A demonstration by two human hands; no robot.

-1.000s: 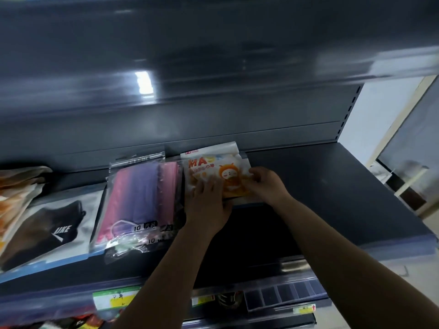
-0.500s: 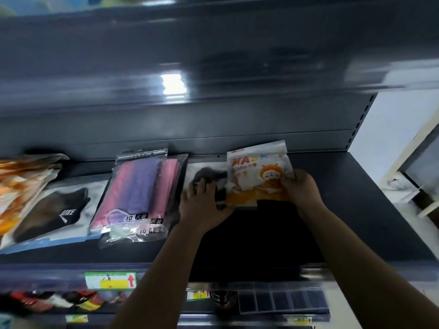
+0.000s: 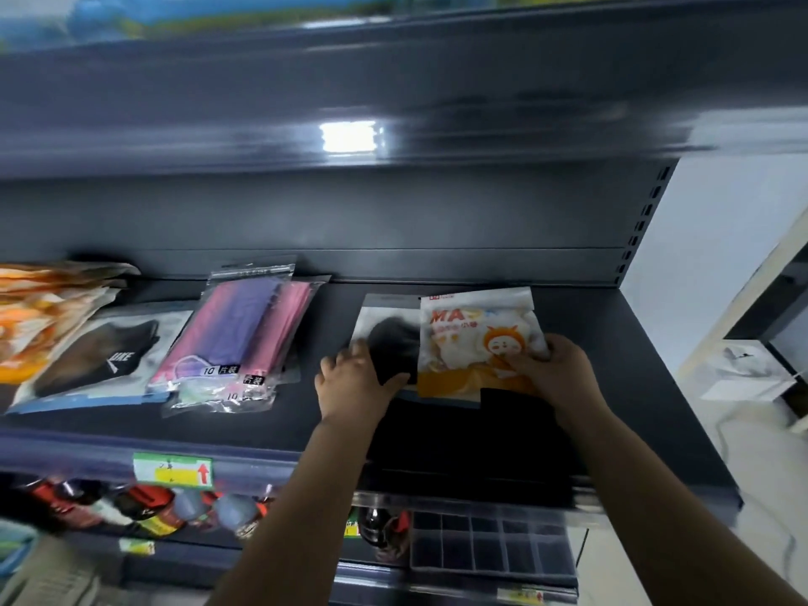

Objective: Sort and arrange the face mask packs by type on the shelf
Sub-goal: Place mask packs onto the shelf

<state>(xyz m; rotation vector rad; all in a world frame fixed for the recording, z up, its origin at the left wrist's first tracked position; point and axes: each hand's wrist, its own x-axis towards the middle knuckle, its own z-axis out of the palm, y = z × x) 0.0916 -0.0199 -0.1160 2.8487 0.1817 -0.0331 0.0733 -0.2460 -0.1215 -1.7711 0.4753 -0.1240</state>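
Note:
On the dark shelf (image 3: 612, 369) my right hand (image 3: 551, 369) grips the right edge of an orange-and-white cartoon mask pack (image 3: 468, 343). Beside it on the left lies a white pack with a black mask (image 3: 384, 334), partly under the cartoon pack; my left hand (image 3: 354, 382) holds its lower left corner. Further left lie clear packs of pink and purple masks (image 3: 236, 338), then a white pack with a black logo mask (image 3: 100, 360), and a pile of orange packs (image 3: 39, 317) at the far left.
The shelf's right part is bare up to its side edge. A price label (image 3: 172, 470) sits on the front rail. Bottles (image 3: 144, 509) stand on the lower shelf. Another shelf (image 3: 393, 102) overhangs above.
My right hand has slid the cartoon pack to the right, uncovering the black-mask pack beneath it. My left hand stayed on that lower pack. The view is blurred by head motion.

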